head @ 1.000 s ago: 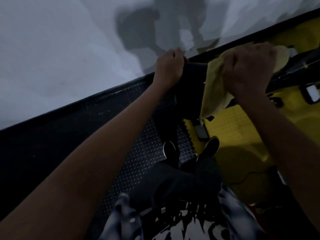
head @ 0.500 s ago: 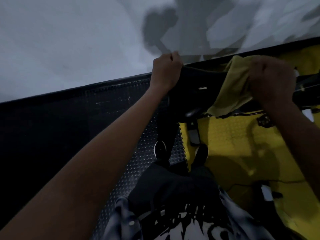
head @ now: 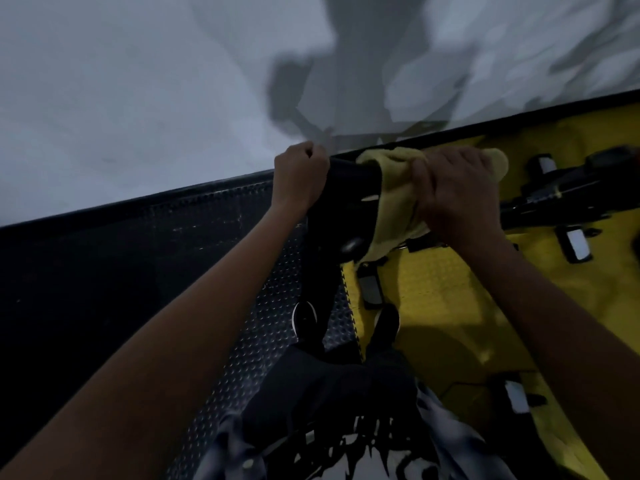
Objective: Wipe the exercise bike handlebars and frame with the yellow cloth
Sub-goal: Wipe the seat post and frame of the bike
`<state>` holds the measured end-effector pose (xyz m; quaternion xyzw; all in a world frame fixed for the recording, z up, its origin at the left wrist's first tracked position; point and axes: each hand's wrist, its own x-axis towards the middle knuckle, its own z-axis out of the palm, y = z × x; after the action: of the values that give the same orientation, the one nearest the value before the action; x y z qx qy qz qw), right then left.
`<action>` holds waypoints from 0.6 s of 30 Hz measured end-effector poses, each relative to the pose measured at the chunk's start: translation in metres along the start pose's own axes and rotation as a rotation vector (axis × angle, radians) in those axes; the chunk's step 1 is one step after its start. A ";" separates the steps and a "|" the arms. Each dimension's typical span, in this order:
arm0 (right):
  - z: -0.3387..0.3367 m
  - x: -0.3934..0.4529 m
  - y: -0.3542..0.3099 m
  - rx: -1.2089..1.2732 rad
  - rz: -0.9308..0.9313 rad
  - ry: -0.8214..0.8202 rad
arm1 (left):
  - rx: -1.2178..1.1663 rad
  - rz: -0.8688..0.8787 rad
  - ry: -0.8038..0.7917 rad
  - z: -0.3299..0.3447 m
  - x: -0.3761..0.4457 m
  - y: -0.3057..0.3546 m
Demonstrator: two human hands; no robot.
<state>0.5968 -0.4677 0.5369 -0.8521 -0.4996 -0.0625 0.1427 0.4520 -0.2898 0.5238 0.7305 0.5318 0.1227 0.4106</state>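
A black part of the exercise bike [head: 346, 202] stands in the middle of the view, its dark frame [head: 554, 199] running off to the right. My left hand [head: 300, 178] grips the left end of that black part with curled fingers. My right hand [head: 453, 192] holds the yellow cloth [head: 391, 202] bunched against the bike, just right of the black part. The cloth wraps over the top and hangs down below my fingers. What lies under the cloth is hidden.
A grey wall fills the top of the view. Below lie a black studded floor mat [head: 194, 258] on the left and a yellow mat [head: 450, 299] on the right. My two shoes [head: 304, 317] stand at the seam. Bike pedals [head: 575, 244] stick out on the right.
My right hand with the cloth has slid left along the bike toward my left hand. The cloth is now more bunched up. My left hand keeps its grip.
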 end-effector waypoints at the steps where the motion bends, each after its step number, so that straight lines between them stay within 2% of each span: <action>1: 0.000 0.010 0.000 -0.035 0.055 -0.012 | -0.029 -0.018 0.013 0.000 0.000 0.001; 4: 0.006 0.045 -0.020 -0.117 0.223 -0.191 | -0.106 -0.063 0.047 0.000 0.002 0.003; 6: 0.014 0.056 -0.039 -0.085 0.239 -0.303 | -0.117 -0.069 0.056 0.001 0.003 0.004; 7: 0.019 0.055 -0.049 -0.055 0.208 -0.305 | -0.113 -0.067 0.064 0.001 0.003 0.003; 11: 0.021 0.017 -0.073 0.066 0.072 -0.128 | -0.108 -0.047 0.082 0.002 0.003 0.000; 15: 0.001 -0.006 -0.023 0.130 -0.146 -0.207 | -0.082 -0.022 0.128 0.003 0.004 -0.002; 18: -0.010 0.008 0.010 0.107 -0.049 -0.146 | -0.075 -0.005 0.135 0.003 0.003 0.001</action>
<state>0.6100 -0.4692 0.5462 -0.8331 -0.5319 0.0231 0.1497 0.4562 -0.2886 0.5216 0.7034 0.5552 0.1904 0.4010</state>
